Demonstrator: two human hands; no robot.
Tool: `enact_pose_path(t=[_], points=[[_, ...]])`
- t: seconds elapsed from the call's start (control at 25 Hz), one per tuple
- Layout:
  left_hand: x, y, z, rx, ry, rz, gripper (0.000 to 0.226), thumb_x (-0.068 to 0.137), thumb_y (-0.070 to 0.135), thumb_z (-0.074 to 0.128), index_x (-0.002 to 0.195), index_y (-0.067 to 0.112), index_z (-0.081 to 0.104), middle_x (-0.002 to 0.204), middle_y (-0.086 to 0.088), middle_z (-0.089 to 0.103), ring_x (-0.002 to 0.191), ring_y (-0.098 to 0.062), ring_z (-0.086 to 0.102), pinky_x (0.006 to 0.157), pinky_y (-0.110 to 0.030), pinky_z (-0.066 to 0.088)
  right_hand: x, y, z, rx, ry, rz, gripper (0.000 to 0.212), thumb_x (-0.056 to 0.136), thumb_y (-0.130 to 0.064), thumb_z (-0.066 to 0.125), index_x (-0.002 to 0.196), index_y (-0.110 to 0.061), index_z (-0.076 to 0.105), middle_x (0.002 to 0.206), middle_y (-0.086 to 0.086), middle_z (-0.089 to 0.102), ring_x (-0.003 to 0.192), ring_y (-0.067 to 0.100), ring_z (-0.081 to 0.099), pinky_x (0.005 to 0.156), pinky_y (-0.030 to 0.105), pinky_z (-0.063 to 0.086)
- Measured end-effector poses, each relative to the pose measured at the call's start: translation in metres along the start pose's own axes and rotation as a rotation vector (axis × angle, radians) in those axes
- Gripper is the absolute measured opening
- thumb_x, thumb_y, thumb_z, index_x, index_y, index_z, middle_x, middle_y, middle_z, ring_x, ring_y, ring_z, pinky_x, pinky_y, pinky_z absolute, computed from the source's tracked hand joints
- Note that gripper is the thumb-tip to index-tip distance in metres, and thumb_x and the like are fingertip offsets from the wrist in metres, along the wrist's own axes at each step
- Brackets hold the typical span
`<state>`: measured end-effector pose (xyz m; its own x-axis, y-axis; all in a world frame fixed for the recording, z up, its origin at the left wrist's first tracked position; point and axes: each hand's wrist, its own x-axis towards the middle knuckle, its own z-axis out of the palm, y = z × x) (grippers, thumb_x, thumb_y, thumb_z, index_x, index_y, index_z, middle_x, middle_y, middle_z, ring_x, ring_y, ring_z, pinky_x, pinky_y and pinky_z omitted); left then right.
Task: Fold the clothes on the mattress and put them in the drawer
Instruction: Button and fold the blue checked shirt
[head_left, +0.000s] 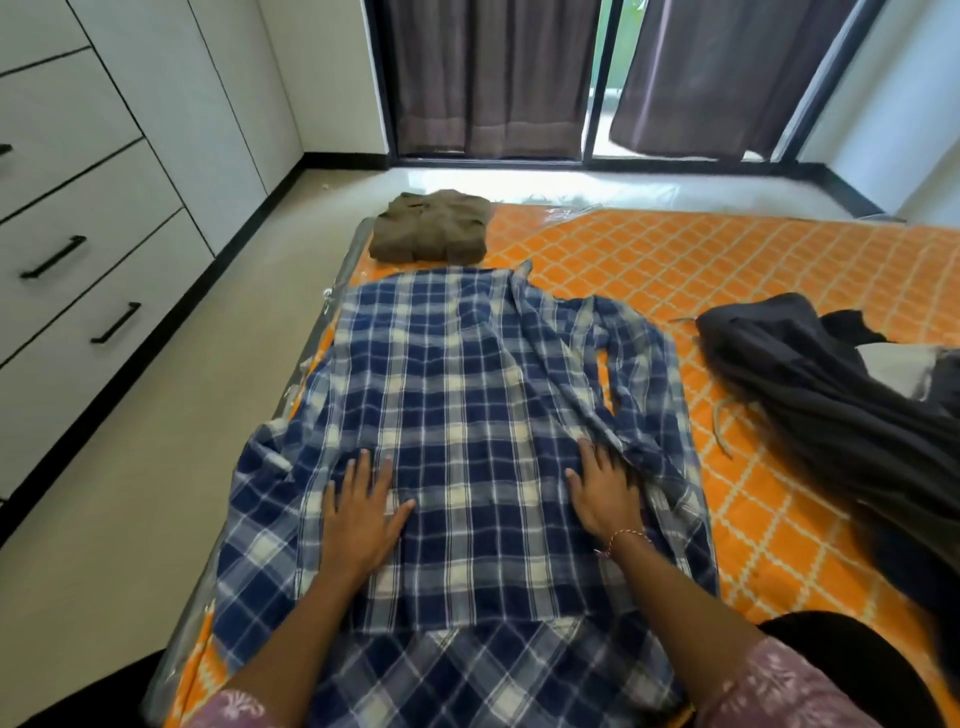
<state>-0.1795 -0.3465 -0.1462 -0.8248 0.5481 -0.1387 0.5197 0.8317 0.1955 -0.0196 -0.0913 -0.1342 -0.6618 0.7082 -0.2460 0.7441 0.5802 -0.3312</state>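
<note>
At the mattress (675, 260) left edge, plaid shirt (457, 395) lies spread; left hand (363, 512) and right hand (602, 493) press flat, fingers straight. Smooth outward before folding the sleeves in.

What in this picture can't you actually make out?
- Head view: the right fingertips sit against a fold of the plaid shirt; whether they pinch it is unclear.
- The dark clothes are blurred and cut off by the right edge; how many pieces is unclear.
- The drawers are closed, contents hidden.
- The shirt's near hem is hidden behind the arms.
</note>
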Motion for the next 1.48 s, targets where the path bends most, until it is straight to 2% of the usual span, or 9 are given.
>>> enact_pose_path(t=[0.32,0.56,0.72,0.88,0.96,1.08,1.2,1.32,1.48], points=[[-0.042,-0.004,0.013,0.010,0.044,-0.120,0.116,0.060,0.087,-0.021,0.151,0.019,0.001,0.154,-0.002,-0.015,0.144,-0.017,-0.015,0.115,-0.039,-0.011,-0.032,0.029,0.025,-0.026,0.069,0.191,0.077,0.089,-0.068,0.027,0.152,-0.031,-0.001,0.158,0.006,0.019,0.143,0.028,0.020,0.115,0.048,0.012],[-0.019,0.007,0.004,0.071,0.013,0.056,0.102,0.079,0.080,-0.009,0.149,0.014,0.025,0.156,-0.012,0.010,0.146,-0.025,0.001,0.113,-0.039,-0.015,-0.010,-0.001,0.013,-0.019,0.177,-0.046,0.064,0.098,-0.049,0.034,0.151,-0.017,0.020,0.157,0.014,0.015,0.145,0.029,0.013,0.115,0.048,0.016],[0.050,0.041,-0.004,0.095,-0.061,0.227,0.125,0.046,0.081,-0.041,0.151,0.023,-0.005,0.158,-0.006,-0.015,0.143,-0.020,-0.020,0.112,-0.041,-0.020,0.051,-0.034,0.001,-0.141,0.004,-0.173,0.063,0.100,-0.052,0.021,0.153,-0.022,0.005,0.160,0.010,-0.003,0.147,0.026,-0.003,0.117,0.045,0.002],[0.118,0.096,-0.009,0.108,-0.083,0.321,0.130,0.037,0.080,-0.044,0.150,0.025,-0.010,0.156,-0.003,-0.020,0.145,-0.020,-0.019,0.114,-0.044,-0.015,0.124,-0.039,-0.029,0.025,0.337,0.049,0.054,0.102,-0.038,0.027,0.148,-0.009,0.024,0.152,0.016,0.029,0.140,0.030,0.027,0.112,0.045,0.022],[0.151,0.118,-0.005,0.109,-0.037,0.399,0.122,0.051,0.081,-0.038,0.151,0.024,0.001,0.154,-0.004,-0.013,0.145,-0.022,-0.012,0.112,-0.043,-0.018,0.163,-0.033,-0.042,0.282,0.344,0.275,0.052,0.102,-0.034,0.034,0.143,-0.004,0.031,0.143,0.018,0.041,0.130,0.034,0.040,0.104,0.046,0.035],[0.187,0.152,0.000,0.171,-0.078,0.476,0.089,0.089,0.072,-0.001,0.136,0.016,0.051,0.143,-0.016,0.042,0.135,-0.027,0.037,0.110,-0.047,-0.001,0.218,-0.018,-0.056,0.412,0.213,0.428,0.051,0.097,-0.044,0.043,0.125,-0.002,0.049,0.127,0.018,0.056,0.110,0.033,0.055,0.089,0.042,0.047],[0.202,0.168,0.019,0.098,-0.118,0.492,0.080,0.091,0.070,0.013,0.137,0.016,0.049,0.142,-0.017,0.046,0.132,-0.029,0.043,0.110,-0.048,0.007,0.248,-0.011,-0.070,0.149,0.232,0.265,0.043,0.091,-0.043,0.056,0.117,-0.009,0.049,0.114,0.013,0.061,0.090,0.027,0.056,0.070,0.033,0.044],[0.202,0.168,0.032,0.057,-0.041,0.453,0.080,0.090,0.072,0.017,0.139,0.017,0.047,0.145,-0.015,0.042,0.135,-0.028,0.039,0.110,-0.047,0.009,0.277,-0.008,-0.074,-0.166,0.261,-0.081,0.051,0.091,-0.041,0.057,0.135,-0.021,0.043,0.127,0.011,0.048,0.115,0.029,0.047,0.087,0.039,0.044],[0.203,0.167,0.037,0.081,0.005,0.448,0.080,0.090,0.072,0.017,0.139,0.017,0.047,0.146,-0.014,0.041,0.136,-0.028,0.038,0.110,-0.048,0.013,0.330,-0.009,-0.091,-0.069,0.097,-0.219,0.022,0.089,-0.024,0.061,0.109,-0.019,0.067,0.114,0.015,0.055,0.107,0.033,0.052,0.086,0.037,0.046]])
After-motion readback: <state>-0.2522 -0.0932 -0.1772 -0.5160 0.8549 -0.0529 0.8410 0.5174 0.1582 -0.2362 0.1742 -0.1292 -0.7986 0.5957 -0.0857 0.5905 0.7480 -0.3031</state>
